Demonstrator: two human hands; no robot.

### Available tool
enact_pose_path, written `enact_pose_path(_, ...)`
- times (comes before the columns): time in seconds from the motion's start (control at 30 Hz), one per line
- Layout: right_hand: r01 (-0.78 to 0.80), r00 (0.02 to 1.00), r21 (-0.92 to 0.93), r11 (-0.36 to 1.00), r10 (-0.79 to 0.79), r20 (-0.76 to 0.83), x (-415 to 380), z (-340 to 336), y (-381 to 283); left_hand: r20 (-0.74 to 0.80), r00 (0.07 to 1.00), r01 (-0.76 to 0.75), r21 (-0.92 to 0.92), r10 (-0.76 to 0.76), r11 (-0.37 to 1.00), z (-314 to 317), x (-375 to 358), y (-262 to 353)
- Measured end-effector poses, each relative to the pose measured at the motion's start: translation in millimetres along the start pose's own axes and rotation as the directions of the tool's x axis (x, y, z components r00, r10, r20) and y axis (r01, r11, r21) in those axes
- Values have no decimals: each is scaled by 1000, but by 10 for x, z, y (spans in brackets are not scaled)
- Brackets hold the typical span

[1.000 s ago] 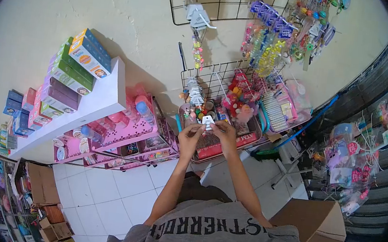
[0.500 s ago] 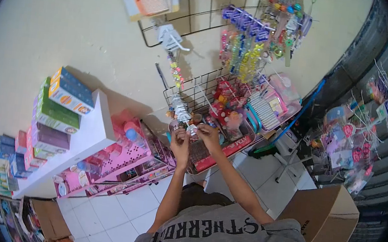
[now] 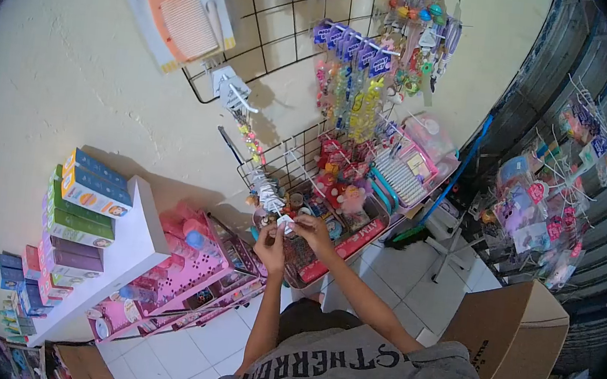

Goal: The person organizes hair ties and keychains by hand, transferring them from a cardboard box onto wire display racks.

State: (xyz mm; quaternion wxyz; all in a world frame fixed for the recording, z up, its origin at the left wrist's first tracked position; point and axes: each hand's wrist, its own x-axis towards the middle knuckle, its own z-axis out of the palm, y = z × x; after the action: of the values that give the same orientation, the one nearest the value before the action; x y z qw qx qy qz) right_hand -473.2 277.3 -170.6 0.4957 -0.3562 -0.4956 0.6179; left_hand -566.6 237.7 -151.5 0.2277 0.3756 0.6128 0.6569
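Note:
A small white card point(image 3: 285, 222) is pinched between my two hands. My left hand point(image 3: 270, 249) has its fingers closed on the card's near left side. From the right, my right hand point(image 3: 316, 234) closes its fingertips on the same card. What hangs from the card, if anything, is too small to make out. Just beyond my hands, a bunch of white-carded accessories point(image 3: 268, 192) hangs on a hook of the wire rack. Below my hands stands a red-edged basket point(image 3: 359, 241) with small goods in it.
Carded beads point(image 3: 364, 107) and orange combs point(image 3: 186, 20) hang on the wall grid. A white shelf point(image 3: 143, 235) with stacked boxes and a pink rack point(image 3: 188, 270) stand at left. An open cardboard box point(image 3: 499, 336) is at right, below hanging packets point(image 3: 538, 207).
The camera view has shifted, so the wall goods appear lower and further left. Both hands stay together on the small white card, which shows a little more plainly now.

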Motion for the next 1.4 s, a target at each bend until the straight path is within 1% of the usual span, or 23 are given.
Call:
enact_pose_path(0.1, -84, 996, 47, 995, 84, 7, -9, 10, -20, 31, 999, 24, -9, -24, 1000, -21, 10, 11)
enact_pose_path(0.3, -4, 998, 28, 1000, 5, -60, 243, 65, 250, 16, 1000, 17, -2, -17, 1000, 0, 181, -150)
enact_pose_path(0.37, 16, 995, 15, 1000, -14, -95, 332, 64, 246, 66, 989, 134, -76, -129, 988, 14, 277, -220)
enact_pose_path(0.43, 181, 976, -579, 795, -220, 3, 409, 1, 103, 55, 995, 80, -9, -79, 997, 49, 327, -83)
enact_pose_path(0.5, 128, 991, -578, 806, -126, 44, 426, -189, -190, -118, 991, -77, -48, 71, 996, 118, 320, -112)
enact_pose_path(0.57, 470, 819, -712, 521, 44, 573, 355, -578, -611, -133, 991, -73, -435, 16, 897, -88, 459, -932)
enact_pose_path(0.6, 344, 798, -786, 514, 280, 533, 259, -719, -941, -164, 986, -18, -170, -11, 985, 12, 292, -720)
enact_pose_path(0.63, 451, 819, -747, 488, 108, 564, 86, -922, -1225, -186, 982, 27, 108, -7, 994, 97, 93, -373)
enact_pose_path(0.67, 547, 811, -720, 426, -58, 582, -149, -1127, -1503, -109, 986, -104, 213, 129, 972, 175, -130, -243)
enact_pose_path(0.7, 449, 848, -809, 380, 104, 520, -364, -1292, -1810, -20, 963, -250, 286, 267, 925, 281, -348, -144)
enact_pose_path(0.73, 343, 862, -879, 331, 261, 435, -625, -1435, -2157, 83, 962, -274, 230, 262, 934, 428, -597, -43)
enact_pose_path(0.77, 216, 874, -918, 331, 354, 334, -983, -1503, -2612, 305, 933, -245, 143, 193, 959, 536, -872, 55)
enact_pose_path(0.8, 160, 931, -907, 390, 246, 270, -1347, -1648, -2813, 509, 850, -201, 75, 136, 977, 634, -1078, 176)
enact_pose_path(0.83, 126, 969, -887, 445, 135, 205, -1739, -1779, -2967, 580, 802, -205, 39, 144, 978, 785, -1241, 359)
enact_pose_path(0.9, 110, 994, -888, 447, -38, 104, -2520, -1910, -3266, 674, 510, -396, -367, 534, 842, 1076, -1555, 797)
enact_pose_path(0.97, -70, 982, -817, 573, -106, -159, -3335, -2059, -3407, 683, 332, -210, -619, 651, 757, 1426, -1849, 1358)
enact_pose_path(1.0, -181, 951, -785, 592, -97, -293, -3718, -2116, -3429, 659, 187, -99, -725, 729, 681, 1601, -2015, 1720)
enact_pose_path(1.07, -334, 850, -710, 620, -128, -512, -4393, -2254, -3369, 684, -140, -252, -724, 716, 642, 1819, -2451, 2481)
enact_pose_path(1.1, -381, 785, -675, 632, -165, -598, -4680, -2336, -3275, 668, -282, -165, -741, 689, 651, 1974, -2720, 2753)
enact_pose_path(1.2, -502, 624, -576, 645, -190, -757, -5429, -2588, -2794, 492, -546, -207, -864, 679, 460, 2382, -3773, 3189)
enact_pose_path(1.27, -614, 379, -346, 709, -120, -918, -5759, -2727, -2401, 413, -732, -173, -882, 542, 439, 2668, -4462, 3054)
enact_pose_path(1.33, -648, 313, -269, 712, -73, -947, -6054, -3021, -1703, 527, -840, -331, -688, 130, 646, 2713, -5062, 2816)
enact_pose_path(1.4, -665, 235, -118, 737, 56, -970, -6200, -3128, -1172, 414, -910, -361, -763, -25, 536, 3117, -5578, 1808)
